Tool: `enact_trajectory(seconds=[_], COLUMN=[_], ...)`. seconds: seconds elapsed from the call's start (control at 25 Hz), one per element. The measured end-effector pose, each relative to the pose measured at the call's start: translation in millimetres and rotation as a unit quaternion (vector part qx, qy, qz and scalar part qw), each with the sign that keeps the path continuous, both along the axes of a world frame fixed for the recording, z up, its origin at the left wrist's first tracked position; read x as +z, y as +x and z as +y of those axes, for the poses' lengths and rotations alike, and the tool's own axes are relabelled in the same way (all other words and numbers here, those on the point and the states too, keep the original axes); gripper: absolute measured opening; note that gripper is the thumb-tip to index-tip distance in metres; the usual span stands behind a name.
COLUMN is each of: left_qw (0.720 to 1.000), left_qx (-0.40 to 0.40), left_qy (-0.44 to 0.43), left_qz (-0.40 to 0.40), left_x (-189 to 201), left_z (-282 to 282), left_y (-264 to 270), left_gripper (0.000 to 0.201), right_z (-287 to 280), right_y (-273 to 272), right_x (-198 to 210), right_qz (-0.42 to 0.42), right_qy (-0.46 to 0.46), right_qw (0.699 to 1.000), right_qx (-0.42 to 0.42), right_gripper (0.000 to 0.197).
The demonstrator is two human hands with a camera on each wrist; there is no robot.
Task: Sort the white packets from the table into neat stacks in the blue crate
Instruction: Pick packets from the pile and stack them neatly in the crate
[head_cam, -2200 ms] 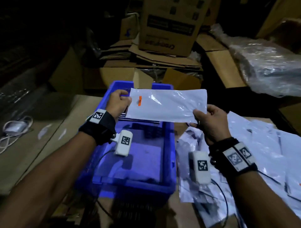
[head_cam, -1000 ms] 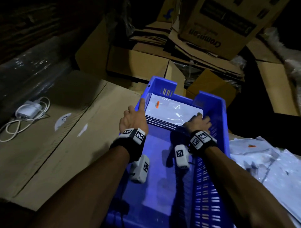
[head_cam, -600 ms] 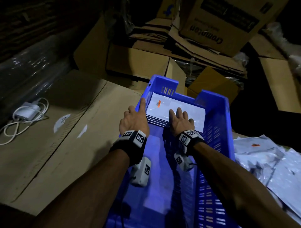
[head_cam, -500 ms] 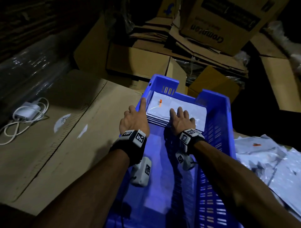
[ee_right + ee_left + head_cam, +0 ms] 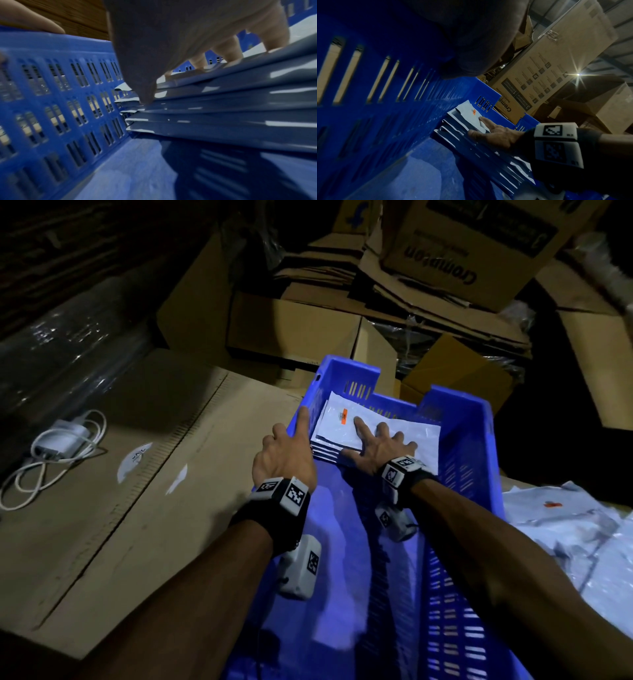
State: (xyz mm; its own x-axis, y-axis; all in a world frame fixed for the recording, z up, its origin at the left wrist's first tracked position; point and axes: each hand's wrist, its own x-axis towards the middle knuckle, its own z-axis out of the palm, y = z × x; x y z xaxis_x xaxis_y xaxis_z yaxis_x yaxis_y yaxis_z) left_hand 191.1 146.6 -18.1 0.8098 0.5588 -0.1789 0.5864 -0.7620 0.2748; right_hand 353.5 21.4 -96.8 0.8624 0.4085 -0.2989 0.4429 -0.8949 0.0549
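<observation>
Since half a second ago the right hand (image 5: 380,448) has slid a little further onto the stack of white packets (image 5: 346,433) at the far end of the blue crate (image 5: 469,460); before that, both hands carried a single packet above the crate. Its grip is released: the fingers (image 5: 359,428) lie straight and spread on the top packet, the index tip near the orange label (image 5: 343,416), while the thumb sits against the stack's near edge. The left hand (image 5: 284,453) rests on the crate's left rim, index finger straight along it; its other fingers are hidden, so I cannot tell their grip. More loose packets (image 5: 575,532) lie heaped on the tabletop (image 5: 137,508) right of the crate. A white charger with its cable (image 5: 58,443) lies at far left.
</observation>
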Motion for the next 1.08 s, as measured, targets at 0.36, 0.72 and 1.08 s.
enact_trajectory(seconds=[0.36, 0.72, 1.08], left_qw=[1.000, 1.000, 0.972], left_qx=[0.001, 0.017, -0.156], left_qy=[0.010, 0.000, 0.175], left_qz=[0.004, -0.002, -0.019], left_x=[-1.4, 6.7, -12.5], left_z=[-0.1, -5.3, -36.7], left_y=[-0.1, -1.3, 63.8], left_gripper=[0.089, 0.084, 0.059], right_z=[16.8, -1.1, -47.7], right_y=[-3.7, -4.5, 5.9], right_x=[-12.8, 2.7, 16.2], right_qz=[-0.003, 0.032, 0.015], right_qy=[-0.052, 0.007, 0.070], right_qw=[0.999, 0.999, 0.996], right_qx=[-0.016, 0.009, -0.048], right_gripper=[0.091, 0.096, 0.077])
